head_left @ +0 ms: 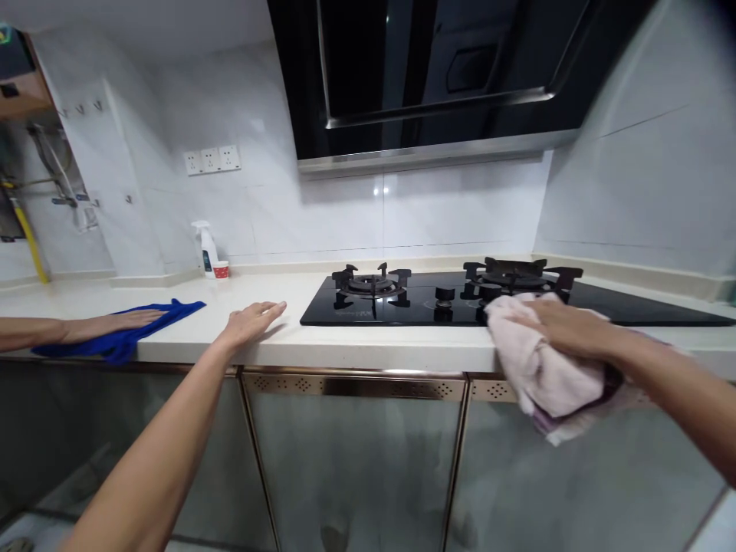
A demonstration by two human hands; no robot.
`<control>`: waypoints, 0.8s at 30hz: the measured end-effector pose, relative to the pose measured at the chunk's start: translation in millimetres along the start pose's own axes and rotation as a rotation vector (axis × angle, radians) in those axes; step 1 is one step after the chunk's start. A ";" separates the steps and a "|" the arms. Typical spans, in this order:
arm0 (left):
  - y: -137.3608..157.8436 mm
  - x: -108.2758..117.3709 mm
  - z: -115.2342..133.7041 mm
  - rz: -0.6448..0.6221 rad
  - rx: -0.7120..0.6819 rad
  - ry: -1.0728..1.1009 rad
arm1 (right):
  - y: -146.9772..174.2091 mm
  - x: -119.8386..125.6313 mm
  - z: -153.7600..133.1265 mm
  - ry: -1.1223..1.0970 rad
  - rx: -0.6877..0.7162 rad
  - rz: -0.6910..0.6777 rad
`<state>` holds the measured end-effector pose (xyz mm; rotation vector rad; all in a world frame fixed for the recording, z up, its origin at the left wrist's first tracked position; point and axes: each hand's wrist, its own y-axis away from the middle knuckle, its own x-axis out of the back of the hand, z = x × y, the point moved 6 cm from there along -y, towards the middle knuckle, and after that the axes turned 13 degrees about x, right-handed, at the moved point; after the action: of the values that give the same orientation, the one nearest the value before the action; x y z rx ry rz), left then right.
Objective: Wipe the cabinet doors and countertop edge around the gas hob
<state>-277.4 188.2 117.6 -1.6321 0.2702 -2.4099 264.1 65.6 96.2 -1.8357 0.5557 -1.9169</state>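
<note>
Faint lettering [353, 313] on cooktop [419, 313], label [206, 260] on spray bottle [208, 244], neither legible
</note>
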 end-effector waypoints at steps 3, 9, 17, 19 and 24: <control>2.6 0.5 -0.2 -0.012 -0.002 0.032 | -16.7 -17.9 -80.8 -0.086 0.203 -0.186; 5.0 -1.6 0.3 -0.013 -0.044 0.024 | -46.6 -17.3 -197.4 -0.097 0.385 -0.230; 1.5 -5.6 -2.9 0.005 -0.066 0.047 | -76.2 -21.1 -335.8 -0.308 0.704 -0.198; -0.1 -6.7 -3.6 0.012 -0.072 0.053 | -89.1 -24.8 -367.9 -0.343 0.707 -0.201; -2.5 -7.4 -4.7 0.041 -0.092 0.084 | -117.5 -36.5 -421.7 -0.413 0.678 -0.210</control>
<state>-279.2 192.8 110.0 -1.5473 0.4302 -2.4726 -159.4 181.0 112.7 -1.7719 -0.3935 -1.5001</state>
